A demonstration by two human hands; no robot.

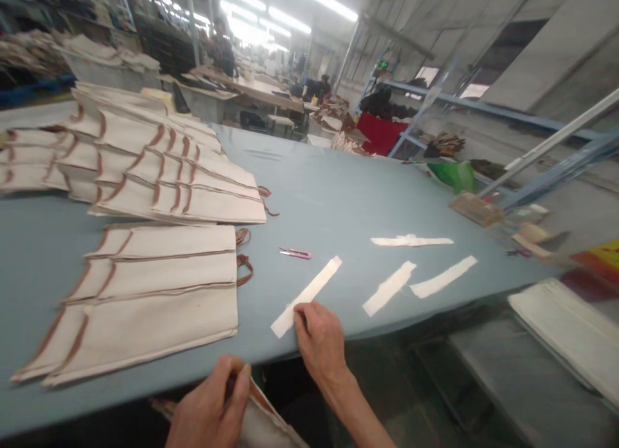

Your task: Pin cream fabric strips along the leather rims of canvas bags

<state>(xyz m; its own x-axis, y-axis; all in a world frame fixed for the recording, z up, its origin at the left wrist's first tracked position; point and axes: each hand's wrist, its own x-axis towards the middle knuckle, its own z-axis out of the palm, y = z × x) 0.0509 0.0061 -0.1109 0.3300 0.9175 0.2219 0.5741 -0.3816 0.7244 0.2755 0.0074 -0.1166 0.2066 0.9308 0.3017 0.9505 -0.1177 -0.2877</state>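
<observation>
– Why are the strips laid out singly?
– Probably so each is easy to pick up. One strip (322,284) lies slantwise under the right hand (322,341), and three loose strips (442,280) lie farther right on the table (329,196).

– And the small pink snips (302,254)?
– Just beyond that near strip, likely placed there for easy reach. The cream bags (169,309) lie flat to the left, perhaps to keep them neat, with their brown loops (245,269) at the right-hand side.

– How is the left hand (206,406) gripping?
– Thumb and forefinger are pinched closed on the edge of a cream cloth (271,425) with brown trim, held at the table's near edge, mostly below it.

– And the right?
– Its thumb and forefinger are nearly together at the near strip's edge. I can't tell whether they grasp it or merely touch it.
</observation>
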